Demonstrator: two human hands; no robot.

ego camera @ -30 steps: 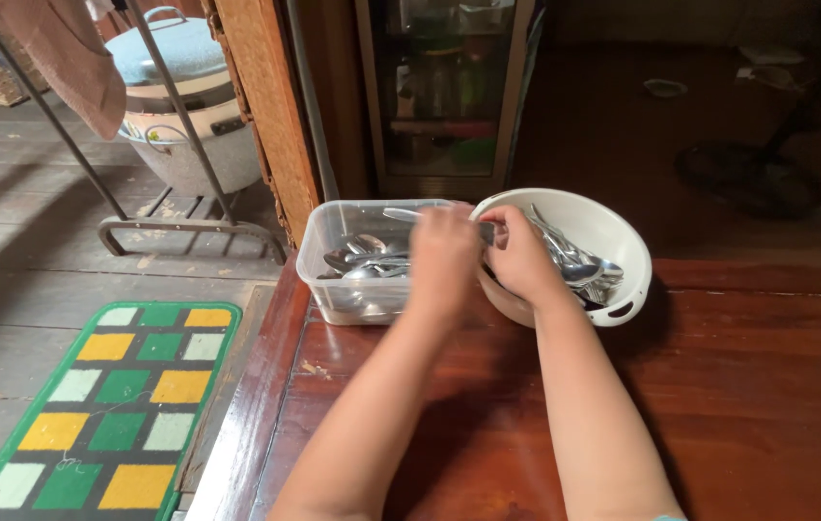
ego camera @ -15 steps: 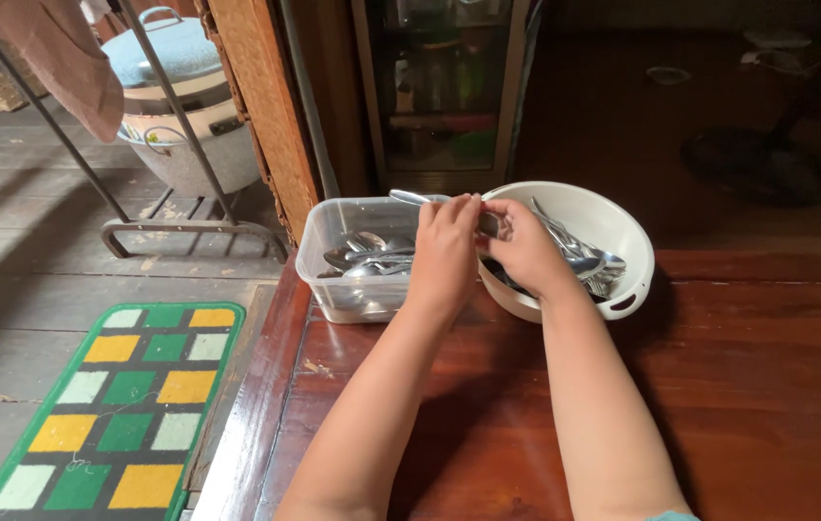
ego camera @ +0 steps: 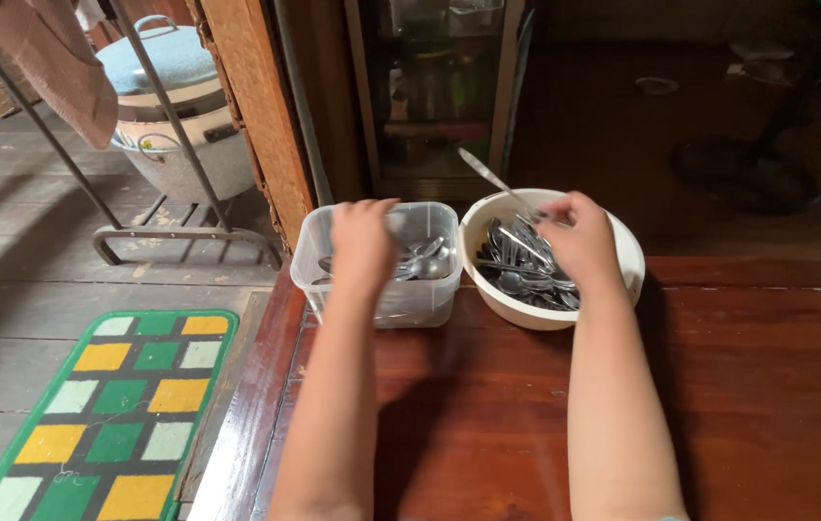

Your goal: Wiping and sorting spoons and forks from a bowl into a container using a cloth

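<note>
A clear plastic tub [ego camera: 430, 294] and a round white bowl [ego camera: 516, 314] stand side by side at the far edge of a red-brown wooden table [ego camera: 487, 415]. Both hold metal spoons: a few in the tub [ego camera: 427, 260], several in the bowl [ego camera: 521, 265]. My left hand [ego camera: 362, 241] is blurred, down over the left half of the tub; what it holds is unclear. My right hand [ego camera: 579, 236] hovers over the bowl and pinches one spoon [ego camera: 492, 178], whose free end sticks up and to the left above the rim.
Left of the table, on the plank floor, lie a green, yellow and white checked mat [ego camera: 111, 405] and a metal rack foot [ego camera: 179, 232]. A lidded pot [ego camera: 179, 116] stands behind it. A glass-fronted cabinet [ego camera: 439, 96] is beyond the tub, and a floor fan base [ego camera: 748, 164] at far right.
My hands were together between tub and bowl on one spoon. Now they are apart: the left has dropped over the tub, the right has moved over the bowl and lifts a spoon.
</note>
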